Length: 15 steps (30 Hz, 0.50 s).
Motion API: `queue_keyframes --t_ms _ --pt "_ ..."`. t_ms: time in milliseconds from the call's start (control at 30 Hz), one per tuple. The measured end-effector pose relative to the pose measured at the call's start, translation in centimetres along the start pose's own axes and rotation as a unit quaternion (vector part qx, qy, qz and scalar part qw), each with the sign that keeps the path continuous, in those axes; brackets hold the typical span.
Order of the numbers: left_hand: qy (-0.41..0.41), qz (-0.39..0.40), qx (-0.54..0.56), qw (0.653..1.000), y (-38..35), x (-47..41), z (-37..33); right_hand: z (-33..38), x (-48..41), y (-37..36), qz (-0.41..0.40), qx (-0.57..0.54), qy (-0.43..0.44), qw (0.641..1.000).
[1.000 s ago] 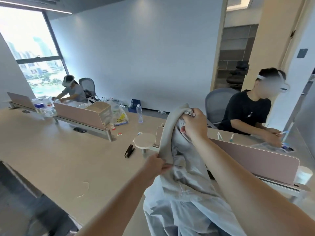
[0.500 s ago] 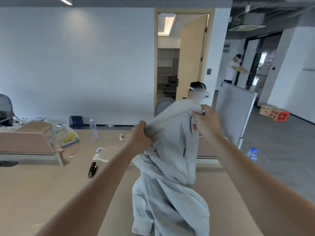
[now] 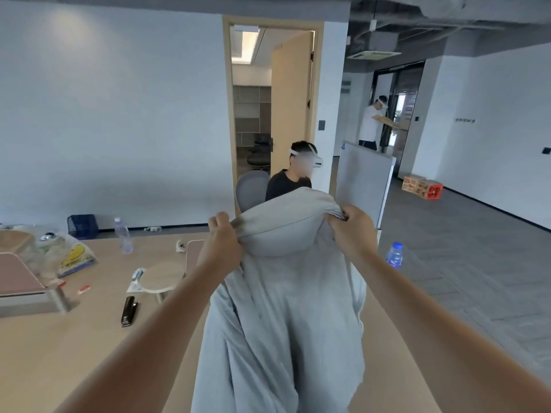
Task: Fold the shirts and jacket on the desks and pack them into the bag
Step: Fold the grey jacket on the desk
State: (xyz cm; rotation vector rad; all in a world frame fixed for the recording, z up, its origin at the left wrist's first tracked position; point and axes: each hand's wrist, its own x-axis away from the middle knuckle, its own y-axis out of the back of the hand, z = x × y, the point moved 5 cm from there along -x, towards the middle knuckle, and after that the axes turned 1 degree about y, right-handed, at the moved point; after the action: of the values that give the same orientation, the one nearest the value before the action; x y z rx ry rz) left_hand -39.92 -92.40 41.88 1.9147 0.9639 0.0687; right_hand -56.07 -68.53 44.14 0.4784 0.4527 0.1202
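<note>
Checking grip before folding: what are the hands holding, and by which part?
The grey garment, held by its bunched top edge: left hand at one end, right hand at the other.

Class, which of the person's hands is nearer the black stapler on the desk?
Left. The left hand grips the grey garment above and right of the stapler; the right hand grips it farther right.

Stapler [image 3: 129, 310], round stand [image 3: 161, 277] on desk [image 3: 59, 353], left
</note>
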Motion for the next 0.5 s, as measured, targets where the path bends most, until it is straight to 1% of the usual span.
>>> queue_keyframes --t_ms 100,200,300,367,500 --pt "0.024 0.032 -0.047 0.998 -0.7 -0.7 2.2 -0.6 0.0 -0.1 -0.004 -0.002 -0.013 1.0" --pt "0.03 0.055 -0.038 0.997 -1.0 -1.3 3.5 -1.0 -0.3 0.1 -0.02 -0.005 -0.015 1.0" --pt "0.018 0.095 -0.05 0.994 -1.0 -1.0 3.1 -1.4 -0.3 -0.1 -0.014 0.031 -0.019 0.999" --pt "0.026 0.096 -0.029 0.995 -0.9 -0.6 2.8 -1.7 -0.4 -0.5 0.007 0.058 -0.02 0.998" --pt "0.041 0.077 0.067 0.994 -1.2 -0.4 3.2 -2.2 -0.4 -0.9 0.054 0.075 -0.018 0.996"
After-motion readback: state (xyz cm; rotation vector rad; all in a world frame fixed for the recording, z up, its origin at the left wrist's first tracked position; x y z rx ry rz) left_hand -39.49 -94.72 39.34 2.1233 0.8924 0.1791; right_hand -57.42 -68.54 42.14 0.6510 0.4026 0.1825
